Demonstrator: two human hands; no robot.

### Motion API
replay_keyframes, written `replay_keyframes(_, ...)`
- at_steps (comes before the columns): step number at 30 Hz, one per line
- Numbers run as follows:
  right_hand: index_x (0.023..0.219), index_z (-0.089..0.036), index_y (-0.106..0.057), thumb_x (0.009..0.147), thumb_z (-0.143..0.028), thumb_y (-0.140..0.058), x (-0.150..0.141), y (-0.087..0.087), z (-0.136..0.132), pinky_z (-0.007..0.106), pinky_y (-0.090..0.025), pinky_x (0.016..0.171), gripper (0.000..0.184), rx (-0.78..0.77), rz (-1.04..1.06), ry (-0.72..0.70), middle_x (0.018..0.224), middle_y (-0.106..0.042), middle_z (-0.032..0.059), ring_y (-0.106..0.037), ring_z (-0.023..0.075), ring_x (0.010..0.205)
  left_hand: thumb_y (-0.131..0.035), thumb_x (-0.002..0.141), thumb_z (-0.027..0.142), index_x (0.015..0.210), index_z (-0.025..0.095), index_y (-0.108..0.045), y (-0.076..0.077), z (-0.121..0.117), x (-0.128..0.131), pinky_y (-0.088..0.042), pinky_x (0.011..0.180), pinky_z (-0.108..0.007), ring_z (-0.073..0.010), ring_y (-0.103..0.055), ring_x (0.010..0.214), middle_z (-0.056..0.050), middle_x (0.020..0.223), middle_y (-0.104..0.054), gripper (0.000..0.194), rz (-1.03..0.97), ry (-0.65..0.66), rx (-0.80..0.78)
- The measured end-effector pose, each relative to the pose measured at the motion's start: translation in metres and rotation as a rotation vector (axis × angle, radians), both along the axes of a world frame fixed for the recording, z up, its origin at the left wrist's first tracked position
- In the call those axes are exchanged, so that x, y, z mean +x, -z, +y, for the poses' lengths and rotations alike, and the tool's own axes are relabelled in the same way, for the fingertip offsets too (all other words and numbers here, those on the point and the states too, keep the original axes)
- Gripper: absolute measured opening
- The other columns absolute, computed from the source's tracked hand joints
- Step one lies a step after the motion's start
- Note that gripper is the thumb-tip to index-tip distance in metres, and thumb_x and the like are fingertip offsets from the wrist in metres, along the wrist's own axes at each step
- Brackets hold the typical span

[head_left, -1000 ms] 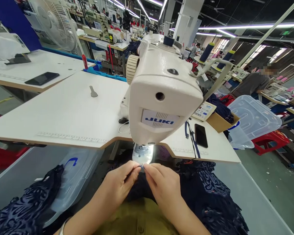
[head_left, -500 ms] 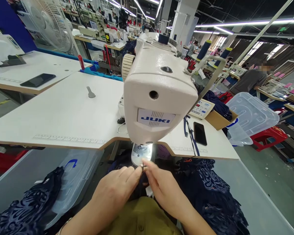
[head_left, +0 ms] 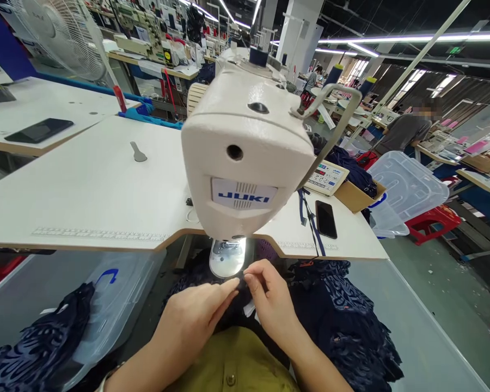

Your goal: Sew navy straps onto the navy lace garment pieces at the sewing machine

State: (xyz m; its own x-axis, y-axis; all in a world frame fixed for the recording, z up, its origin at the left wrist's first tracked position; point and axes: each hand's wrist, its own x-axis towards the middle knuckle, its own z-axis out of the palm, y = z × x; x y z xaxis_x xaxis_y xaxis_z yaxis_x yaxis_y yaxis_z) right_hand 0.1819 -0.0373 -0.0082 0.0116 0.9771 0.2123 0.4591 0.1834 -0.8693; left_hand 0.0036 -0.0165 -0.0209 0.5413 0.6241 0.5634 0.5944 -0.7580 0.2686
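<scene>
Just below the lit, rounded sewing arm (head_left: 227, 256) of a white JUKI sewing machine (head_left: 245, 147), my two hands almost meet. My left hand (head_left: 198, 313) is closed, its fingertips pinched at the edge of a dark navy garment (head_left: 232, 313). Thumb and index finger of my right hand (head_left: 273, 299) are pressed together at the same garment, a small gap from the left fingertips. Most of the cloth is hidden under the hands. A white label (head_left: 249, 308) sticks out beside my right palm.
Patterned navy garments (head_left: 347, 321) are heaped at the right; others (head_left: 44, 337) lie in a clear plastic bin (head_left: 118, 305) at the left. On the white table (head_left: 93, 190) are a grey flat piece (head_left: 138, 152) and a phone (head_left: 325, 219). A cardboard box (head_left: 357, 196) stands behind.
My fingertips have moved slightly apart. My right hand has lifted a little with its fingers more bent, and the left hand has turned. The whole view has shifted slightly.
</scene>
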Motion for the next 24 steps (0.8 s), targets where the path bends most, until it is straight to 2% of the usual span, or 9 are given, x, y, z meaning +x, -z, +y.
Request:
replay_keyframes(3, 0.104, -0.021, -0.055, 0.096, -0.024, -0.047, 0.005, -0.001, -0.002, 0.023, -0.047, 0.073, 0.013, 0.046, -0.085, -0.067, 0.098, -0.057, 0.0035, -0.057, 0.0126, 0.08, -0.043, 0.094, 0.025, 0.101, 0.022, -0.062, 0.0, 0.0, -0.004, -0.045, 0.056, -0.019, -0.0104, -0.061, 0.058, 0.002, 0.066, -0.064, 0.021, 0.027, 0.005, -0.042)
replay_keyframes(5, 0.115, -0.022, -0.053, 0.095, -0.025, -0.05, 0.009, -0.001, -0.005, 0.025, -0.047, 0.079, 0.021, 0.09, -0.224, -0.182, 0.109, -0.055, 0.0059, -0.058, 0.0144, 0.089, -0.04, 0.095, 0.025, 0.097, 0.021, -0.064, -0.003, 0.0, -0.005, -0.044, 0.055, -0.02, -0.0114, -0.062, 0.06, 0.001, 0.066, -0.065, 0.024, 0.072, 0.002, -0.094)
replay_keyframes(8, 0.111, -0.022, -0.057, 0.096, -0.024, -0.048, 0.012, 0.003, -0.009, 0.029, -0.046, 0.079, 0.018, 0.143, -0.499, -0.33, 0.1, -0.059, 0.0053, -0.056, 0.018, 0.09, -0.039, 0.095, 0.026, 0.087, 0.022, -0.064, -0.008, 0.0, -0.004, -0.044, 0.056, -0.021, -0.0119, -0.061, 0.06, 0.001, 0.068, -0.065, 0.027, 0.138, 0.025, -0.238)
replay_keyframes(11, 0.102, -0.019, -0.061, 0.098, -0.025, -0.044, 0.014, 0.01, -0.012, 0.032, -0.044, 0.074, 0.019, 0.142, -0.589, -0.321, 0.09, -0.061, 0.0054, -0.054, 0.0186, 0.082, -0.039, 0.095, 0.028, 0.08, 0.023, -0.063, -0.006, 0.005, -0.002, -0.047, 0.059, -0.024, -0.014, -0.062, 0.065, 0.0, 0.073, -0.067, 0.029, 0.188, 0.04, -0.363)
replay_keyframes(14, 0.094, -0.018, -0.064, 0.096, -0.022, -0.048, 0.02, 0.015, -0.009, 0.029, -0.044, 0.076, 0.017, 0.037, -0.372, -0.253, 0.088, -0.061, 0.0047, -0.056, 0.0168, 0.083, -0.04, 0.094, 0.03, 0.093, 0.022, -0.065, 0.004, 0.014, -0.005, -0.051, 0.082, -0.038, -0.023, -0.064, 0.092, -0.006, 0.094, -0.07, 0.026, 0.16, -0.038, -0.419)
replay_keyframes(16, 0.088, -0.019, -0.067, 0.092, -0.022, -0.055, 0.025, 0.018, -0.005, 0.026, -0.043, 0.074, 0.014, -0.09, -0.119, -0.179, 0.085, -0.061, 0.0027, -0.057, 0.0147, 0.081, -0.042, 0.093, 0.032, 0.102, 0.017, -0.064, 0.011, 0.018, -0.008, -0.046, 0.094, -0.05, -0.0295, -0.06, 0.107, -0.012, 0.106, -0.068, 0.028, 0.128, -0.103, -0.442)
replay_keyframes(19, 0.077, -0.019, -0.07, 0.084, -0.028, -0.065, 0.027, 0.023, -0.002, 0.023, -0.041, 0.066, 0.013, -0.284, 0.282, -0.082, 0.075, -0.059, -0.0009, -0.054, 0.0116, 0.07, -0.042, 0.093, 0.038, 0.111, 0.019, -0.063, 0.019, 0.018, -0.009, -0.049, 0.095, -0.042, -0.0254, -0.061, 0.109, -0.01, 0.114, -0.067, 0.033, 0.104, -0.031, -0.532)
replay_keyframes(22, 0.075, -0.02, -0.072, 0.08, -0.034, -0.069, 0.016, 0.031, -0.005, 0.022, -0.039, 0.063, 0.015, -0.381, 0.638, -0.04, 0.07, -0.057, -0.0022, -0.05, 0.0099, 0.065, -0.049, 0.09, 0.044, 0.119, 0.023, -0.06, 0.021, 0.012, -0.002, -0.049, 0.094, -0.032, -0.0205, -0.061, 0.109, -0.005, 0.118, -0.067, 0.038, -0.105, 0.087, -0.862)
replay_keyframes(24, 0.075, -0.021, -0.072, 0.078, -0.035, -0.071, 0.007, 0.036, -0.009, 0.022, -0.039, 0.063, 0.014, -0.386, 0.765, -0.033, 0.072, -0.057, -0.0019, -0.05, 0.0098, 0.065, -0.054, 0.086, 0.048, 0.113, 0.021, -0.064, 0.02, 0.008, 0.003, -0.051, 0.089, -0.031, -0.0211, -0.064, 0.101, -0.005, 0.111, -0.069, 0.039, -0.248, 0.078, -1.03)
